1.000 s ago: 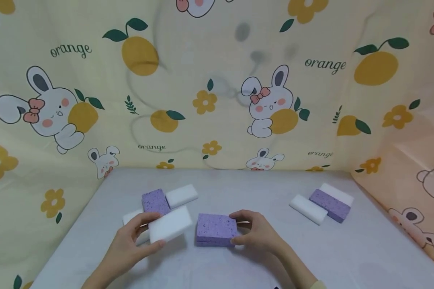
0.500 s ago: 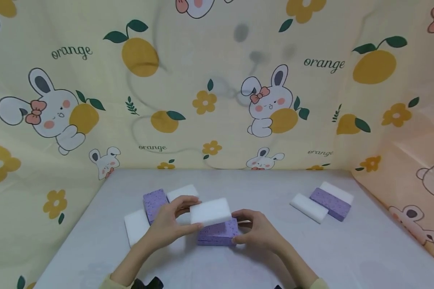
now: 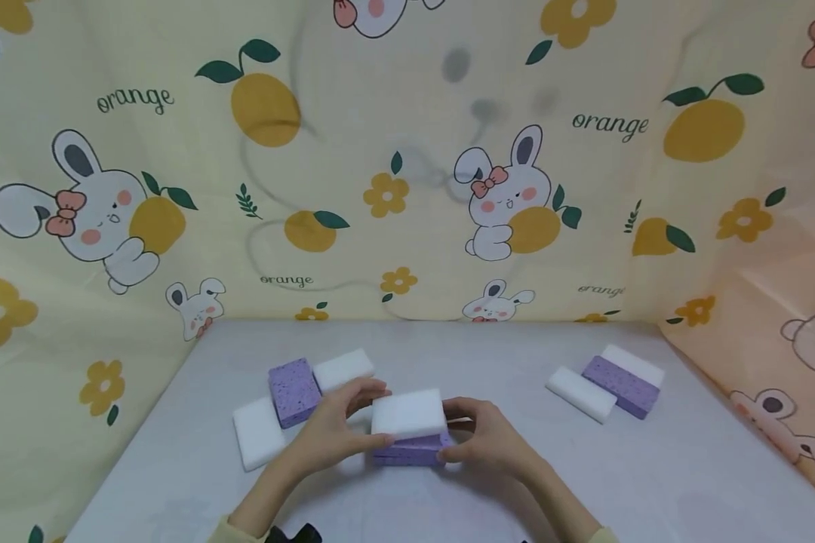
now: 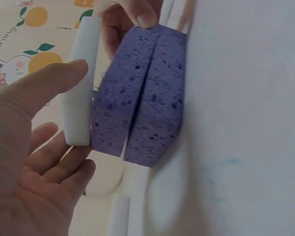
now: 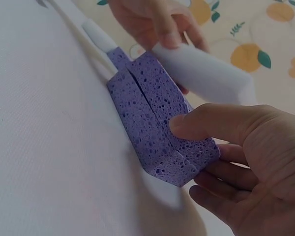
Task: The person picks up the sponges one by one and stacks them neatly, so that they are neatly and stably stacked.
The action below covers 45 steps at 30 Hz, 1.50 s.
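Observation:
Two purple porous sponges [image 3: 410,456] lie stacked on the table, a narrow gap showing between them in both wrist views. My right hand [image 3: 494,441] grips the right end of this stack, the thumb [image 5: 196,123] on its near side. A white sponge block [image 3: 408,414] is pinched between the thumb and fingers of my left hand [image 3: 333,428]. It hovers slightly tilted just over the upper purple sponge [image 4: 123,83]; one edge is very near it, and whether they touch I cannot tell.
Left of the hands lie a purple sponge [image 3: 294,392], a white block [image 3: 258,434] and another white block [image 3: 343,369]. A purple sponge [image 3: 621,386] between two white blocks [image 3: 580,394] sits far right. A patterned curtain [image 3: 421,113] hangs behind the table [image 3: 652,483].
My left hand has carried the white block from the left to above the purple stack, then lowered it. The right hand has stayed at the stack's right end.

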Each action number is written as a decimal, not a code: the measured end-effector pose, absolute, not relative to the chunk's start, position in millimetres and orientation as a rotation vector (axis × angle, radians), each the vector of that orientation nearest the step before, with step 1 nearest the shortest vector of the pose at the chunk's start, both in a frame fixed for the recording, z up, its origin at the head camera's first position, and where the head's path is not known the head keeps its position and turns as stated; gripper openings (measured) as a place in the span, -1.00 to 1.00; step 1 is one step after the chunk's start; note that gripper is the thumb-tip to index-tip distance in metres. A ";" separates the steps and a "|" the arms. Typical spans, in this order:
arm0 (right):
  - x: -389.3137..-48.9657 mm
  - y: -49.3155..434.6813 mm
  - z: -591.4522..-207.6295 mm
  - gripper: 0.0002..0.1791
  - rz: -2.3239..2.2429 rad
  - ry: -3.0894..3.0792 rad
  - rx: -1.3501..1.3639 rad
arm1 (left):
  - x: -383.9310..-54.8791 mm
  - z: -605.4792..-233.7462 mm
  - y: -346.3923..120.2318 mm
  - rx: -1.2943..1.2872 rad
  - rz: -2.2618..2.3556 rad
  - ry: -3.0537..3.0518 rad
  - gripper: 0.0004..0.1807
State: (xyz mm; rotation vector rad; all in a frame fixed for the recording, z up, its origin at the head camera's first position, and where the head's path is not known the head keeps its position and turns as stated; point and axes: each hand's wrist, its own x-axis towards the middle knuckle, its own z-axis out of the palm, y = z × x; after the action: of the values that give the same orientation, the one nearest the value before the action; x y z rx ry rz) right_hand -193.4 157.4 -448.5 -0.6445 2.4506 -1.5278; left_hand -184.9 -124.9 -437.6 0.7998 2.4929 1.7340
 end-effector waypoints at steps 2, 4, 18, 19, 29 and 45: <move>-193.2 156.7 -448.1 -0.25 -1.522 2.450 -0.646 | -185.0 -441.3 -125.4 0.808 1.715 2.501 -0.23; -193.1 156.1 -448.0 -0.25 -1.518 2.451 -0.644 | -185.3 -444.9 -125.3 0.812 1.695 2.506 -0.22; -191.2 155.4 -448.8 -0.26 -1.555 2.422 -0.643 | -184.2 -450.3 -125.7 0.765 1.710 2.379 -0.13; -191.2 155.2 -448.7 -0.26 -1.558 2.420 -0.645 | -184.4 -450.6 -125.7 0.768 1.712 2.379 -0.13; -191.8 153.2 -448.9 -0.22 -1.577 2.417 -0.693 | -183.7 -452.5 -125.4 0.702 1.761 2.380 -0.07; -190.1 154.7 -447.3 -0.32 -1.555 2.453 -0.683 | -186.2 -454.4 -124.1 0.658 1.703 2.410 -0.10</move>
State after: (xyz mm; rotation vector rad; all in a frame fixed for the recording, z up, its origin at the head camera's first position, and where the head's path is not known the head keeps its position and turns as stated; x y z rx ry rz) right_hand -190.1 154.7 -447.3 -0.6828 2.4529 -1.5553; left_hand -186.2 -124.1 -454.4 0.6581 2.4101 1.7032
